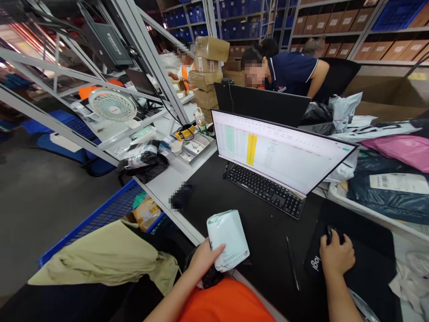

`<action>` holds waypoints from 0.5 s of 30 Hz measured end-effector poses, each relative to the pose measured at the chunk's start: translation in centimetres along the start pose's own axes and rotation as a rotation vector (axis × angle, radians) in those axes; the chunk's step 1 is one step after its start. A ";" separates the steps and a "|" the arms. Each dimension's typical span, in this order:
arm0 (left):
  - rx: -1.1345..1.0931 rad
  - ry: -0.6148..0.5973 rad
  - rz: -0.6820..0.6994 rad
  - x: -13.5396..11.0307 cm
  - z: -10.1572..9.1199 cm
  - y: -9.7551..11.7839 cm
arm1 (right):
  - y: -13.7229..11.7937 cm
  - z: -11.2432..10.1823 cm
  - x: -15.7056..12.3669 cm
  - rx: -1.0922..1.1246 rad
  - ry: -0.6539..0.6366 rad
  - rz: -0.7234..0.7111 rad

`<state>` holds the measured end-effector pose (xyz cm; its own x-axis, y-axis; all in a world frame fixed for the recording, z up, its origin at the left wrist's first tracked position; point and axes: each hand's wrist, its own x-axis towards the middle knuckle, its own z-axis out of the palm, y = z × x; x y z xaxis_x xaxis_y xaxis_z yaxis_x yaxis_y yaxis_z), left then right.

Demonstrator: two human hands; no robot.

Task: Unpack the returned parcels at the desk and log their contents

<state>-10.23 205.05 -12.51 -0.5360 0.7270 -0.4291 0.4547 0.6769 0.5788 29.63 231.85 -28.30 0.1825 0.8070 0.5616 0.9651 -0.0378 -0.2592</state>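
Observation:
In my left hand point(206, 257) is a pale, light-blue wrapped package point(229, 237) with small print near its lower edge; my thumb lies across its front. Black plastic point(214, 276) shows below that hand. My right hand point(337, 252) rests over a black computer mouse point(329, 234) on a dark mouse pad point(365, 264). Between the two hands a black pen point(293, 264) lies on the black desk mat point(264, 250). Beyond it stand a black keyboard point(264, 190) and a monitor point(275, 150) showing a spreadsheet with a yellow column.
A white bin point(378, 210) of bagged parcels stands at the right. On the left are a blue crate point(100, 223), a grey tray point(196, 150) and a white fan point(113, 105). A person in a dark shirt point(291, 74) leans behind the monitors, near stacked cartons point(209, 67).

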 end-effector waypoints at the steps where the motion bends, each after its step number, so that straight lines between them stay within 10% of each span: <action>1: -0.003 -0.001 -0.002 0.1 0.0 0.0 | 0.1 0.0 0.0 0.003 0.004 -0.001; 15: -0.268 0.080 -0.009 -1.9 -0.7 -2.3 | -0.5 -2.6 0.0 0.112 0.012 0.060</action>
<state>-10.78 202.06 -12.51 -0.5989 0.7021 -0.3851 0.2509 0.6213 0.7423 29.61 230.34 -26.08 0.2424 0.7980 0.5518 0.9255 -0.0196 -0.3783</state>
